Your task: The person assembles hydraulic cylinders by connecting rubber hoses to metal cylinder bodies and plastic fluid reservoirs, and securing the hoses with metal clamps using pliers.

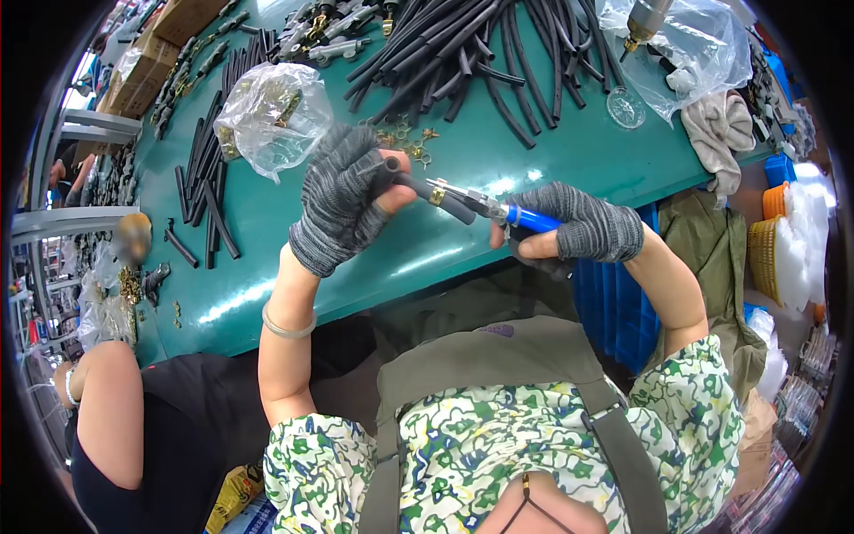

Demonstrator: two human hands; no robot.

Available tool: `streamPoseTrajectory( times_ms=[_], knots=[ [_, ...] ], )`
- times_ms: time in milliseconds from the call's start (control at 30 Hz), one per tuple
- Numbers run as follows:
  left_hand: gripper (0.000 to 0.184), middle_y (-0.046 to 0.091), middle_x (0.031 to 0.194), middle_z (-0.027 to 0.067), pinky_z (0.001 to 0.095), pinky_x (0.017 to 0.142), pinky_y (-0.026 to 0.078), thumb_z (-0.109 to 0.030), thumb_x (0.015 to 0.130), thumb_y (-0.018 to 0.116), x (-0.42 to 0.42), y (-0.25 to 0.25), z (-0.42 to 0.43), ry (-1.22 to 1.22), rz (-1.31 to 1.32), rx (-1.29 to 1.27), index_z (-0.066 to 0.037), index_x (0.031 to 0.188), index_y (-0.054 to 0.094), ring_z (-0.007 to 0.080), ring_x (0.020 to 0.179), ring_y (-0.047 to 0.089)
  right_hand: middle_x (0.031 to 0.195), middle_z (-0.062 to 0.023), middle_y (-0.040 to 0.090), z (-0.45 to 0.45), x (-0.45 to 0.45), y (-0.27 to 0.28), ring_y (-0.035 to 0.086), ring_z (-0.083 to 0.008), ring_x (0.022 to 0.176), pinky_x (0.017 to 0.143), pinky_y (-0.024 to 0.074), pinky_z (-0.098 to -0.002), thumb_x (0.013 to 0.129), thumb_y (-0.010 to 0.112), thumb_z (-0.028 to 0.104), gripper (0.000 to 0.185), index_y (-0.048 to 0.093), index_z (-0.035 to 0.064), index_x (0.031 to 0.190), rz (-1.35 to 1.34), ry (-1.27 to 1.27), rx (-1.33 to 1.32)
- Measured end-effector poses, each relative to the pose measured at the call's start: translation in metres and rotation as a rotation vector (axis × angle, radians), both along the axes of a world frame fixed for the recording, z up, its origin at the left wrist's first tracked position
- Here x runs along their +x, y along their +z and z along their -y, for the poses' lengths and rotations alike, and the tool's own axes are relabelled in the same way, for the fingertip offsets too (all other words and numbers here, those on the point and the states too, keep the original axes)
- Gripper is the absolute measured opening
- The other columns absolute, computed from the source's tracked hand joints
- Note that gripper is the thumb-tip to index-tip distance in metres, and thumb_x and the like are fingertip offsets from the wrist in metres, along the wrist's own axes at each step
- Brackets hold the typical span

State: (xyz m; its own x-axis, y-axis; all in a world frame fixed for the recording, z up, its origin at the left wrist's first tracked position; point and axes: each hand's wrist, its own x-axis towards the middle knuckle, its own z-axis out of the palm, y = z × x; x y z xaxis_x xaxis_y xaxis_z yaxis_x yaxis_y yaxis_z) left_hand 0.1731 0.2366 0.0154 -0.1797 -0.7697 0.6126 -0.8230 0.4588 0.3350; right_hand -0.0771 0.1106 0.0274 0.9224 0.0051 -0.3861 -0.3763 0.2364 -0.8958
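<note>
My left hand, in a grey knit glove with bare fingertips, is closed around a black rubber hose. One open hose end shows by the thumb. A brass-coloured spring clamp sits around the hose, to the right of my left fingers. My right hand, gloved the same way, grips pliers with blue handles. The metal jaws reach the clamp; whether they squeeze it I cannot tell. Loose brass clamps lie on the green table just beyond my left hand.
Black hoses are heaped at the back, with more hoses at the left. A clear plastic bag holds brass parts. A power screwdriver hangs at upper right, above another plastic bag. Another person's leg is at lower left.
</note>
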Motion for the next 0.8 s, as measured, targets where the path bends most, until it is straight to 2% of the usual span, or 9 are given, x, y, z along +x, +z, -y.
streamPoseTrajectory(
  times_ms=[133, 300, 400, 433, 533, 567, 600, 733, 800],
  knots=[
    [0.023, 0.054, 0.075, 0.0086, 0.0374, 0.065, 0.041, -0.025, 0.073, 0.071, 0.0, 0.0, 0.001, -0.02, -0.006, 0.016, -0.006, 0.08, 0.059, 0.0281, 0.069, 0.051, 0.068, -0.0017, 0.054, 0.0, -0.002, -0.013, 0.054, -0.0087, 0.058, 0.052, 0.0472, -0.0237, 0.078, 0.066, 0.024, 0.035, 0.059, 0.0, 0.103, 0.059, 0.021, 0.082],
    [0.023, 0.056, 0.074, 0.0106, 0.0372, 0.065, 0.043, -0.023, 0.075, 0.07, 0.0, -0.003, -0.002, 0.031, -0.075, 0.176, -0.004, 0.083, 0.06, 0.0292, 0.069, 0.053, 0.08, -0.0045, 0.057, 0.002, -0.007, -0.024, 0.057, -0.0105, 0.066, 0.061, 0.0502, -0.0257, 0.075, 0.07, 0.03, 0.049, 0.056, -0.0003, 0.11, 0.082, 0.053, 0.374],
    [0.026, 0.06, 0.072, 0.008, 0.0289, 0.065, 0.045, -0.026, 0.081, 0.068, 0.0, 0.003, -0.004, 0.251, -0.42, 0.439, -0.001, 0.086, 0.061, 0.0216, 0.063, 0.056, 0.09, -0.0048, 0.056, 0.016, -0.021, -0.03, 0.057, -0.0112, 0.077, 0.069, 0.0499, -0.0265, 0.071, 0.071, 0.033, 0.057, 0.054, 0.0017, 0.116, 0.089, -0.01, 0.337],
    [0.028, 0.061, 0.072, 0.0119, 0.0288, 0.062, 0.046, -0.025, 0.078, 0.07, 0.006, 0.003, 0.001, 0.487, -0.318, 0.613, -0.001, 0.09, 0.061, 0.0205, 0.063, 0.058, 0.09, -0.0043, 0.056, 0.021, -0.026, -0.032, 0.056, -0.0113, 0.079, 0.07, 0.0491, -0.0264, 0.071, 0.071, 0.033, 0.058, 0.054, 0.0025, 0.117, 0.08, -0.09, 0.273],
    [0.027, 0.063, 0.077, 0.0135, 0.0333, 0.065, 0.047, -0.024, 0.078, 0.07, -0.001, -0.011, 0.022, 0.496, -0.085, 0.569, -0.003, 0.092, 0.062, 0.0239, 0.067, 0.061, 0.09, -0.0015, 0.053, 0.025, -0.027, -0.034, 0.052, -0.0111, 0.082, 0.076, 0.0433, -0.0248, 0.069, 0.07, 0.033, 0.057, 0.055, 0.0058, 0.116, 0.073, -0.368, -0.159],
    [0.028, 0.064, 0.082, 0.0136, 0.0388, 0.066, 0.048, -0.024, 0.075, 0.071, -0.004, -0.025, 0.029, 0.471, 0.096, 0.496, -0.005, 0.094, 0.062, 0.0288, 0.071, 0.062, 0.089, -0.0009, 0.052, 0.022, -0.022, -0.041, 0.051, -0.0107, 0.082, 0.076, 0.0422, -0.0246, 0.069, 0.07, 0.032, 0.056, 0.055, 0.0058, 0.115, 0.097, -0.469, -0.298],
    [0.029, 0.062, 0.087, 0.0131, 0.0416, 0.069, 0.048, -0.025, 0.075, 0.069, -0.017, -0.018, 0.036, 0.441, 0.187, 0.581, -0.007, 0.097, 0.062, 0.032, 0.078, 0.061, 0.089, -0.0004, 0.051, 0.019, -0.019, -0.047, 0.05, -0.0103, 0.083, 0.077, 0.0411, -0.0245, 0.069, 0.07, 0.032, 0.055, 0.055, 0.0059, 0.115, 0.122, -0.568, -0.439],
    [0.031, 0.06, 0.093, 0.0138, 0.0423, 0.075, 0.048, -0.024, 0.079, 0.063, -0.026, -0.042, 0.041, 0.456, 0.288, 0.652, -0.01, 0.105, 0.059, 0.0322, 0.084, 0.06, 0.09, 0.0016, 0.05, 0.014, -0.013, -0.077, 0.049, -0.0092, 0.084, 0.077, 0.0411, -0.0243, 0.073, 0.066, 0.021, 0.049, 0.052, 0.0058, 0.117, 0.281, -0.838, -0.331],
    [0.03, 0.06, 0.093, 0.0141, 0.0425, 0.075, 0.048, -0.022, 0.08, 0.06, -0.028, -0.041, 0.04, 0.461, 0.321, 0.692, -0.01, 0.108, 0.058, 0.0321, 0.085, 0.06, 0.09, 0.0021, 0.05, 0.013, -0.014, -0.083, 0.049, -0.0084, 0.083, 0.077, 0.0415, -0.0242, 0.076, 0.063, 0.015, 0.047, 0.049, 0.005, 0.119, 0.336, -0.836, -0.331]
  ],
)
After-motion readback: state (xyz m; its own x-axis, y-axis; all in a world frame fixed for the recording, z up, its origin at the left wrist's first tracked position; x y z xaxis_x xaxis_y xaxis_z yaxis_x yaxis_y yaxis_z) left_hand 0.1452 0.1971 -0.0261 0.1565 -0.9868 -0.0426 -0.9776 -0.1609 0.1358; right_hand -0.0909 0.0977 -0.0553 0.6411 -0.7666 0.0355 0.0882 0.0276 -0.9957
